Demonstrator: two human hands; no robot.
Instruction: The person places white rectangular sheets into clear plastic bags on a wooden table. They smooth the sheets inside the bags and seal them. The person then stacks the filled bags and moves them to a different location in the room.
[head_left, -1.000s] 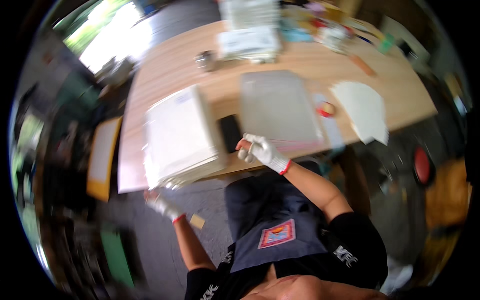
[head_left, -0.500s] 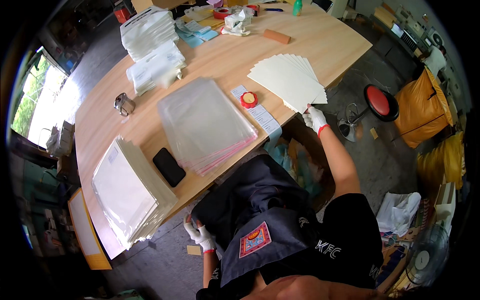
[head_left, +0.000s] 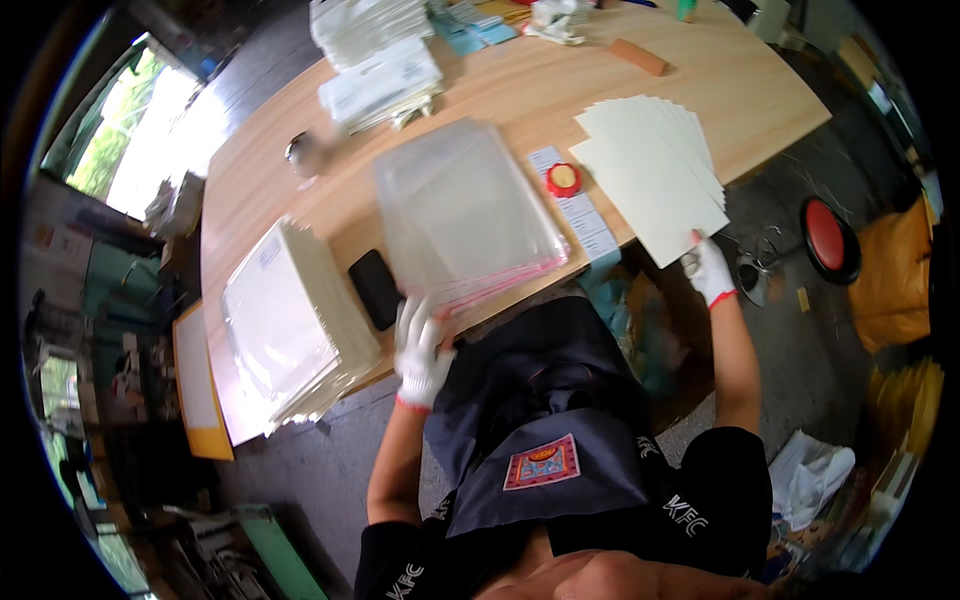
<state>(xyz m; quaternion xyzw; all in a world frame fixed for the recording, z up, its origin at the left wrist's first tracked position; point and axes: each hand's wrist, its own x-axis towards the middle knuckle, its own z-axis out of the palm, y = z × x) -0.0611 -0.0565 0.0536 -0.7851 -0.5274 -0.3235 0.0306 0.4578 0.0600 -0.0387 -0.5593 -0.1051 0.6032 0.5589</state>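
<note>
My left hand (head_left: 420, 362) has come up beside clear sleeves (head_left: 460, 205), fingers loosely spread. Right hand (head_left: 709, 274) pinching near corner of white sheets (head_left: 650, 185), right side of worktop (head_left: 545, 85). Light grip best imo, corners crease easy.

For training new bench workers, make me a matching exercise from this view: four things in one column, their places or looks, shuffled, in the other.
Things
1. Phone
2. Stool
3. Right hand
4. Clear bags

Places or looks
A. Gloved, at the near corner of the fanned white sheets
B. See-through, with pink along the near edge
C. Black, just right of the stack of wrapped sheets
D. Red-seated, off to the right of the table

Right pairs: 1-C, 2-D, 3-A, 4-B
</note>
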